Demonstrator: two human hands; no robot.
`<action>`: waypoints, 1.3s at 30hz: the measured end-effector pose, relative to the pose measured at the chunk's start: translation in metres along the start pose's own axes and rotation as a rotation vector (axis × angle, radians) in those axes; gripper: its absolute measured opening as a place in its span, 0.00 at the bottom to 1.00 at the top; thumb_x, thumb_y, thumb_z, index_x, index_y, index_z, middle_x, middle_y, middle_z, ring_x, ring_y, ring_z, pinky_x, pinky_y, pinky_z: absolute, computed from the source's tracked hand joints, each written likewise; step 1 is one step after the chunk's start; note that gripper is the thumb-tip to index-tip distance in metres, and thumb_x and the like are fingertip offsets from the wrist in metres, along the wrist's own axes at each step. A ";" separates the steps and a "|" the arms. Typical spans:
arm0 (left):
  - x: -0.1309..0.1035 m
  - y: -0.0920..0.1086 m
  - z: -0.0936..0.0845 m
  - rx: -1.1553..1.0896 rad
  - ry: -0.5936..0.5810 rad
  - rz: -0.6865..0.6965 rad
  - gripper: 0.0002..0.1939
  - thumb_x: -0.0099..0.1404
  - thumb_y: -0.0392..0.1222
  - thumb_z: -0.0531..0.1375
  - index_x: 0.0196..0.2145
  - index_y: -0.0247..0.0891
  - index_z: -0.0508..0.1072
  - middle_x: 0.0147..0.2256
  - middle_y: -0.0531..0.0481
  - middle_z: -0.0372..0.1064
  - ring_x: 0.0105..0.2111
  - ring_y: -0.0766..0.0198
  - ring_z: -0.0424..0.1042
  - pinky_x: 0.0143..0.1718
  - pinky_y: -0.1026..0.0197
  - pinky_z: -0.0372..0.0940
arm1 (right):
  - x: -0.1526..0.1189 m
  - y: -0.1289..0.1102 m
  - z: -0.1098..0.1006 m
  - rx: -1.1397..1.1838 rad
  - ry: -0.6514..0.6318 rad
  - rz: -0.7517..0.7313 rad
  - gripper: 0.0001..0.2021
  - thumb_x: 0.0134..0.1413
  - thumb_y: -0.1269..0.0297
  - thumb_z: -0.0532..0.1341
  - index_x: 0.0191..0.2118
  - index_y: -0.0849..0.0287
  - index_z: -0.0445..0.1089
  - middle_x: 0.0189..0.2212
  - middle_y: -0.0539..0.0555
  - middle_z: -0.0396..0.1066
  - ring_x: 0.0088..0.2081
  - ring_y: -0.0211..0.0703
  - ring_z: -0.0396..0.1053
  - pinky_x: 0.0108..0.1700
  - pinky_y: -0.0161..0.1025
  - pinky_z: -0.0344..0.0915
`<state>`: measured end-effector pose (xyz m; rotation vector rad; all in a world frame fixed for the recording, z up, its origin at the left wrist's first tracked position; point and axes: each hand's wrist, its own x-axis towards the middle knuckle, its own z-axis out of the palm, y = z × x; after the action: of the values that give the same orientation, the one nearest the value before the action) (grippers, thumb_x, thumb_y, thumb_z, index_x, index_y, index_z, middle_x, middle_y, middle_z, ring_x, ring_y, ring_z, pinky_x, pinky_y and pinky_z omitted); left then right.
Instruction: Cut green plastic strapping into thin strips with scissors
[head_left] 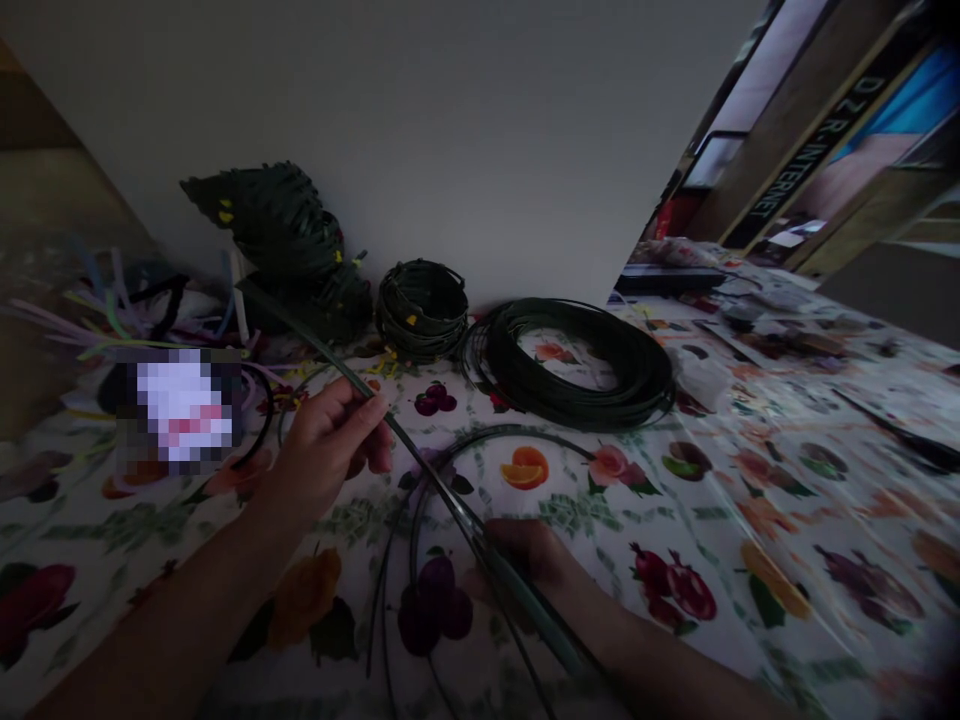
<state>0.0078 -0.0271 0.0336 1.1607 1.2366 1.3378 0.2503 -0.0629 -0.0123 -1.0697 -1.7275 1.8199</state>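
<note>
My left hand is closed, thumb and fingers pinching a long, dark green plastic strip. The strip slants from the upper left down towards the lower right. Closer to me, my right hand is closed around the same strip and others beside it, its fingers partly hidden behind them. Loose thin strips curve over the tablecloth between and below the hands. Beyond my right hand lies a thick coil of dark green strip. A small round woven basket stands left of the coil.
Against the pale wall leans a larger dark woven piece with yellow bits. Pastel strips and a blurred-out item lie at the left. Scissors rest on the fruit-patterned tablecloth at the right, with clutter behind.
</note>
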 end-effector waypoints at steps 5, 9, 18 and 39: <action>0.000 -0.001 -0.001 0.003 0.011 0.005 0.12 0.63 0.47 0.63 0.29 0.39 0.66 0.19 0.56 0.69 0.15 0.69 0.67 0.16 0.69 0.57 | 0.001 0.004 0.002 -0.031 0.011 0.043 0.17 0.54 0.57 0.66 0.24 0.61 0.62 0.19 0.46 0.60 0.22 0.31 0.55 0.22 0.29 0.51; 0.000 0.000 0.000 0.014 -0.002 0.012 0.12 0.64 0.47 0.62 0.30 0.39 0.66 0.18 0.56 0.68 0.15 0.70 0.66 0.16 0.69 0.57 | 0.001 -0.001 0.004 -0.018 0.015 0.055 0.14 0.54 0.62 0.64 0.24 0.61 0.63 0.17 0.45 0.58 0.21 0.31 0.53 0.22 0.29 0.50; -0.001 0.002 0.000 -0.007 0.003 -0.010 0.13 0.61 0.48 0.64 0.29 0.39 0.66 0.19 0.56 0.68 0.15 0.69 0.67 0.15 0.69 0.57 | 0.000 -0.005 0.001 -0.012 -0.022 0.087 0.12 0.55 0.61 0.64 0.26 0.61 0.64 0.20 0.46 0.64 0.21 0.31 0.57 0.22 0.29 0.52; -0.004 0.003 0.009 -0.066 -0.021 -0.020 0.12 0.60 0.46 0.65 0.29 0.38 0.67 0.19 0.57 0.68 0.15 0.69 0.68 0.16 0.67 0.62 | 0.002 0.006 0.003 0.018 -0.042 0.005 0.14 0.57 0.58 0.63 0.26 0.62 0.65 0.19 0.46 0.63 0.21 0.31 0.52 0.22 0.30 0.49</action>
<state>0.0167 -0.0304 0.0370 1.1103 1.1773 1.3386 0.2480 -0.0646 -0.0189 -1.0361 -1.7305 1.8700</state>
